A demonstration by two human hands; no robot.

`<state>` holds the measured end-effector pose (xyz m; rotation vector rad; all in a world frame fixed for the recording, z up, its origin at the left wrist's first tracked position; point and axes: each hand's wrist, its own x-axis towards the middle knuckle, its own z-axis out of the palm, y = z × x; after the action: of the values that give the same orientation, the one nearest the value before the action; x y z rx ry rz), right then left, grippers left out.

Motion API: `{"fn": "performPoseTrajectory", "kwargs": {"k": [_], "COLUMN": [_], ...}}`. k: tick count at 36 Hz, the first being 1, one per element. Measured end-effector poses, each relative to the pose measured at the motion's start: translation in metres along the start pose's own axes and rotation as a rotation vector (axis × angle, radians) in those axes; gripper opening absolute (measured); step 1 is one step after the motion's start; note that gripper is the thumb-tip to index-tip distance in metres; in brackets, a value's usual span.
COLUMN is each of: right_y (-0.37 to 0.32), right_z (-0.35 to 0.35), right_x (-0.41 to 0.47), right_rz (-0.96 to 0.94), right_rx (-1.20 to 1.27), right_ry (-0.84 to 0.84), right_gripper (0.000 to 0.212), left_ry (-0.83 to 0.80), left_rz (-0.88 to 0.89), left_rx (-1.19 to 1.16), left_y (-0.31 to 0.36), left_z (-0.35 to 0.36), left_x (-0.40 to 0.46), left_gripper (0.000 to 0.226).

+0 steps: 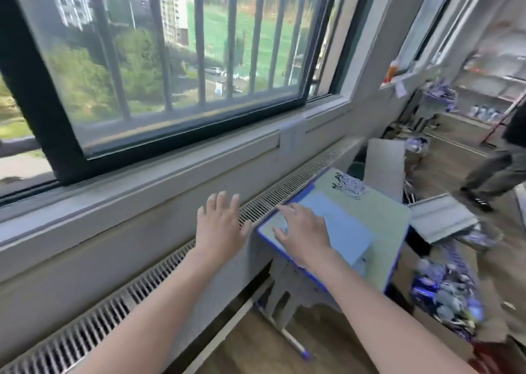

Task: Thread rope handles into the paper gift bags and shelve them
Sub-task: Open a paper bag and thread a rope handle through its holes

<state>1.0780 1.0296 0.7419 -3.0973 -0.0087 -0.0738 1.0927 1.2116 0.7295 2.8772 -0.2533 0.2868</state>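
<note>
A flat light-blue paper bag [338, 228] lies on a small green desk with a blue rim [381, 217]. My right hand [301, 231] hovers over or rests on the bag's near-left end with fingers spread and relaxed. My left hand [220, 225] is held out over the radiator grille [273, 194], fingers straight and spread, holding nothing. A tangle of black-and-white rope handles [350, 185] sits at the desk's far corner. The picture is motion-blurred.
A barred window [176, 60] and sill run along the left. Grey cardboard sheets [387, 168] and heaps of purple-printed bags [447, 291] crowd the floor at right. Another person's legs [495, 171] stand at far right; shelves [489, 88] line the back.
</note>
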Motion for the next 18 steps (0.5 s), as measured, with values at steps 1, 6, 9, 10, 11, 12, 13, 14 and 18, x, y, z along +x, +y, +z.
{"fn": "performPoseTrajectory", "kwargs": {"k": [1, 6, 9, 10, 11, 12, 13, 14, 18], "right_y": [0.012, 0.073, 0.115, 0.13, 0.146, 0.161, 0.177, 0.193, 0.248], "right_z": [0.0, 0.005, 0.01, 0.012, 0.014, 0.015, 0.017, 0.019, 0.035], "right_x": [0.002, 0.016, 0.028, 0.032, 0.036, 0.041, 0.046, 0.051, 0.069], "right_rz": [0.014, 0.054, 0.04, 0.032, 0.026, 0.021, 0.017, 0.015, -0.007], "right_rx": [-0.004, 0.013, 0.006, 0.004, 0.006, 0.011, 0.015, 0.014, 0.013], "right_ry": [-0.002, 0.005, 0.005, 0.003, 0.002, 0.002, 0.004, 0.007, -0.041], "right_gripper": [0.051, 0.053, 0.055, 0.056, 0.056, 0.056, 0.055, 0.054, 0.055], "left_ry": [0.001, 0.034, 0.009, 0.019, 0.02, 0.024, 0.011, -0.009, -0.056], "left_rz": [0.011, 0.048, 0.046, 0.044, 0.036, 0.028, 0.016, 0.005, -0.035], "left_rx": [0.002, -0.043, -0.015, -0.019, -0.025, -0.023, -0.009, 0.017, 0.071], "left_y": [0.011, 0.065, 0.101, 0.112, 0.124, 0.136, 0.149, 0.161, 0.204], "left_z": [0.003, 0.023, 0.041, 0.047, 0.054, 0.06, 0.067, 0.073, 0.096], "left_x": [0.005, 0.035, 0.052, 0.058, 0.063, 0.068, 0.072, 0.077, 0.09], "left_gripper": [0.067, 0.066, 0.066, 0.066, 0.066, 0.067, 0.067, 0.067, 0.065]}}
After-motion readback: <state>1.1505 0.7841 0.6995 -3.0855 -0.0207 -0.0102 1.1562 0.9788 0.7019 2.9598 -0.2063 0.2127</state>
